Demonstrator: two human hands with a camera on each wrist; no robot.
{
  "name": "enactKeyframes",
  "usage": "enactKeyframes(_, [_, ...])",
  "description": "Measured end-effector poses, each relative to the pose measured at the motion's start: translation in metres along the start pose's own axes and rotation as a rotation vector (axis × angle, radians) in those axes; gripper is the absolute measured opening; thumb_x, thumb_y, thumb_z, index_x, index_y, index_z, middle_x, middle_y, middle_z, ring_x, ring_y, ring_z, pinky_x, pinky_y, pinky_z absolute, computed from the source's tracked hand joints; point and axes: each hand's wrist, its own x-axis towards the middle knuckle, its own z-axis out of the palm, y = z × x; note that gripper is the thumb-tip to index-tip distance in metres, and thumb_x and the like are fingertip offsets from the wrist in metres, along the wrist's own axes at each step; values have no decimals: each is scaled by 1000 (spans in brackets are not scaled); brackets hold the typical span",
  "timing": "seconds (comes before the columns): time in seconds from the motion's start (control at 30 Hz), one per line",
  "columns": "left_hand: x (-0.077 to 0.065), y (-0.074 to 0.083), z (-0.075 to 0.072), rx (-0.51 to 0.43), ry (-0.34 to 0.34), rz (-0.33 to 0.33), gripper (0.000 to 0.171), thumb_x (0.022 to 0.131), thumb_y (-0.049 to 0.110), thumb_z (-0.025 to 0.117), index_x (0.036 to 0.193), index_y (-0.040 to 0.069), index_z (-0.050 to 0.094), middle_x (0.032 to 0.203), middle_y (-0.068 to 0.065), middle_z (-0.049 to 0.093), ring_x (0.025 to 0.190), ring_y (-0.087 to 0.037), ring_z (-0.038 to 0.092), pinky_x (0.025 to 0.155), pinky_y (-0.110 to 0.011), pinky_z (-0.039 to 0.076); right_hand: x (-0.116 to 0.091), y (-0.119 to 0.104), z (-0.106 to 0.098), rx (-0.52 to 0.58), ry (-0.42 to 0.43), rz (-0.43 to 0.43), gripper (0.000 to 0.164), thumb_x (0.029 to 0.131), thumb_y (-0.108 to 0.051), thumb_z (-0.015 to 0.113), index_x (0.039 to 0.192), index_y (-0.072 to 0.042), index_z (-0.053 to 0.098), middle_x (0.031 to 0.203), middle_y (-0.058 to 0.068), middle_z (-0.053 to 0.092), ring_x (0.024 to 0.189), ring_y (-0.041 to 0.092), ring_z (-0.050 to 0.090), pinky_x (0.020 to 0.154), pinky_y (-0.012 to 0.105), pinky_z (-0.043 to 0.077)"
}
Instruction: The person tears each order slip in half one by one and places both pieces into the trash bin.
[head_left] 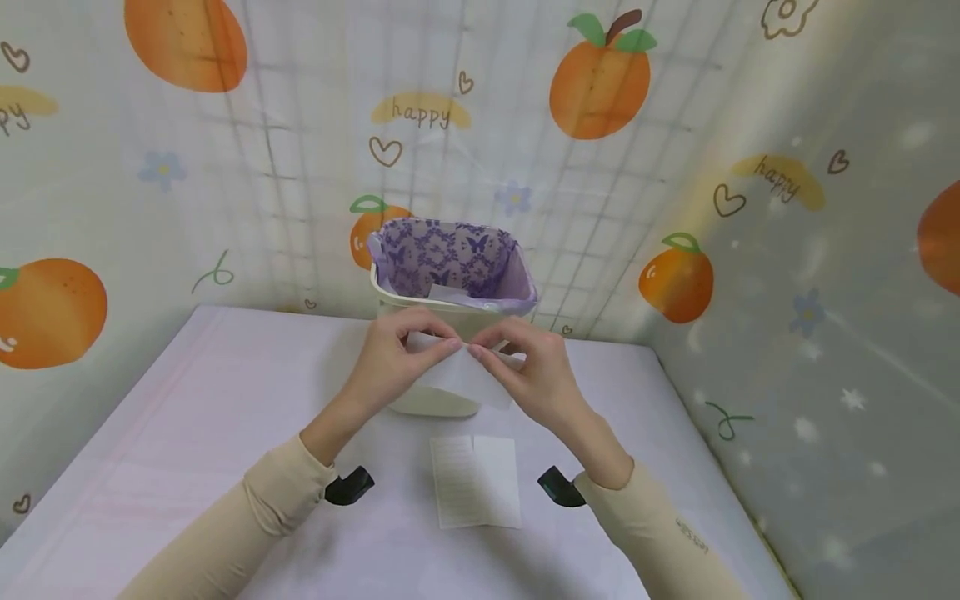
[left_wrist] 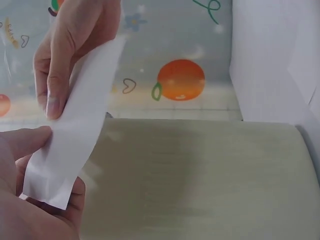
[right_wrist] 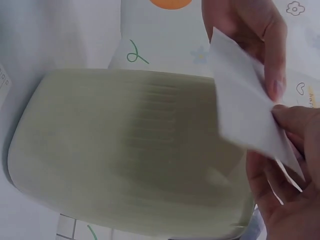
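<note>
Both hands hold a piece of white paper (head_left: 483, 383) in front of a pale bin (head_left: 438, 403). My left hand (head_left: 393, 358) pinches its top edge between thumb and fingers. Close beside it, fingertips nearly meeting, my right hand (head_left: 536, 375) pinches the same edge. In the left wrist view the paper (left_wrist: 82, 125) spans from one hand to the other; in the right wrist view the paper (right_wrist: 242, 100) looks creased. Below the hands, paper (head_left: 457, 492) with faint ruled lines on its left part lies flat on the table, a short slit in its top edge.
The bin stands at the table's (head_left: 300, 367) back, lined with a purple patterned bag (head_left: 525, 283). A white paper scrap (head_left: 448, 292) shows inside it. Curtains (head_left: 315, 108) printed with oranges hang behind and at the sides. A black device (head_left: 351, 486) sticks out at each wrist.
</note>
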Motion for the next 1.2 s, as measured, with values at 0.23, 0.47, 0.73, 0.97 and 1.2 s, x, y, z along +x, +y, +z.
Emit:
enactKeyframes(0.23, [5, 5, -9, -38, -24, -27, 4, 93, 13, 82, 96, 12, 81, 96, -2, 77, 96, -16, 68, 86, -27, 49, 7, -6, 1, -24, 28, -8, 6, 94, -10, 80, 98, -12, 77, 92, -1, 78, 88, 14, 73, 78, 41, 62])
enactKeyframes(0.47, [12, 16, -13, -38, -41, -65, 6, 94, 16, 81, 99, 13, 81, 98, -1, 77, 101, -16, 68, 90, -34, 50, 17, -12, -6, -46, 32, -21, 6, 94, -8, 80, 97, -10, 76, 92, 0, 79, 86, 17, 75, 77, 43, 62])
enactKeyframes(0.73, [22, 26, -14, -70, -23, -83, 6, 94, 14, 80, 98, 9, 80, 98, -4, 78, 103, -18, 68, 96, -38, 49, 28, -18, -15, -45, 13, 6, 5, 93, -8, 80, 97, -9, 76, 92, 3, 80, 89, 20, 76, 82, 45, 63])
enactKeyframes(0.97, [32, 27, -14, -121, 12, -51, 6, 94, 10, 79, 97, 5, 79, 95, -4, 77, 102, -19, 68, 99, -36, 48, 39, -23, -19, -45, 22, 26, 5, 95, -10, 79, 97, -7, 76, 91, 4, 79, 90, 21, 76, 87, 46, 63])
enactKeyframes(1.2, [42, 34, -23, -122, -4, -72, 7, 94, 12, 79, 95, 5, 79, 94, -4, 76, 101, -20, 66, 93, -37, 49, 49, -27, -21, -45, 30, 52, 5, 96, -12, 78, 98, -7, 77, 93, 4, 80, 92, 21, 76, 89, 49, 62])
